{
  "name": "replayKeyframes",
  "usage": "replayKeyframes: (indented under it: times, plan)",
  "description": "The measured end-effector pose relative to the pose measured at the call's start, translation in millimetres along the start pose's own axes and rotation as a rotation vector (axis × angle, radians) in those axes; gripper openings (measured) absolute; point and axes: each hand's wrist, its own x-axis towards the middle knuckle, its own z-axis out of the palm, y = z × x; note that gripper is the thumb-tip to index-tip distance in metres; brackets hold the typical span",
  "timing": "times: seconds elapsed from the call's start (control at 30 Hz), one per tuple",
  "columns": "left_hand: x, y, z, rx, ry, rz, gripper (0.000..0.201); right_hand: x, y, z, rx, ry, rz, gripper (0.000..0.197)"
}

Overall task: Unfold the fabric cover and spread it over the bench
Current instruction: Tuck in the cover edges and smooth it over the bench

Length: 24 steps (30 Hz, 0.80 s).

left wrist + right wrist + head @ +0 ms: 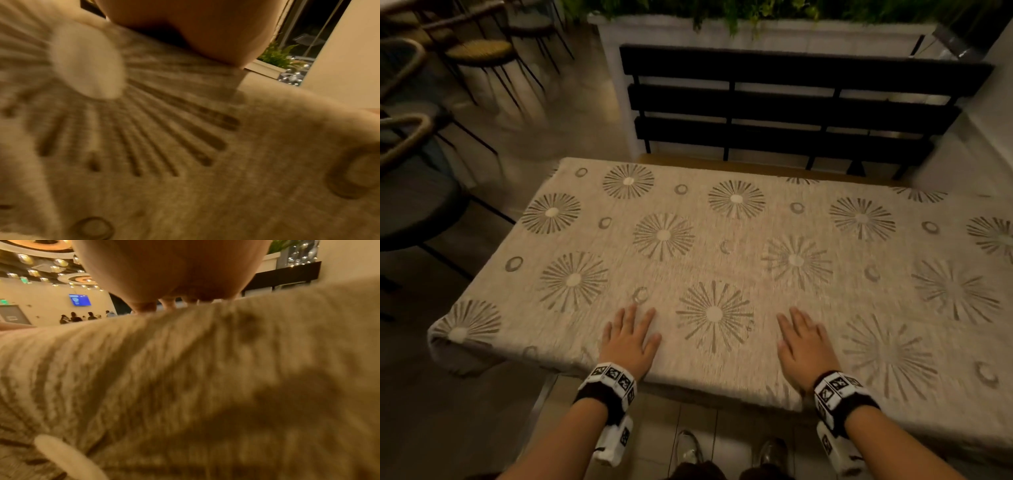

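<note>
A beige fabric cover (722, 240) printed with grey starbursts and rings lies spread flat across the bench seat, its left end hanging over the edge. The bench's black slatted backrest (791, 99) rises behind it, with a strip of bare wooden seat (722, 162) showing at the back. My left hand (631, 334) rests flat on the cover near the front edge, fingers straight. My right hand (803, 337) lies flat the same way, a starburst between the two. The wrist views show blurred cover (185, 162) (185, 386) under each palm (195, 29) (174, 269).
Chairs with dark metal legs (479, 54) and a dark round table (410, 198) stand to the left. A white planter with greenery (756, 31) sits behind the bench. A pale wall (983, 137) bounds the right. My shoes (688, 448) stand on the tiled floor.
</note>
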Motion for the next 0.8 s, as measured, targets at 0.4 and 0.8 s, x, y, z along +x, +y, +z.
replayKeyframes:
  times: [0.4, 0.8]
  plan:
    - [5, -113, -37, -0.110, 0.068, -0.492, 0.073, 74, -134, -36, -0.039, -0.096, -0.412, 0.057]
    - [2, -285, -38, -0.344, 0.158, -0.668, 0.062, 141, -316, -5, -0.122, -0.162, -0.972, 0.070]
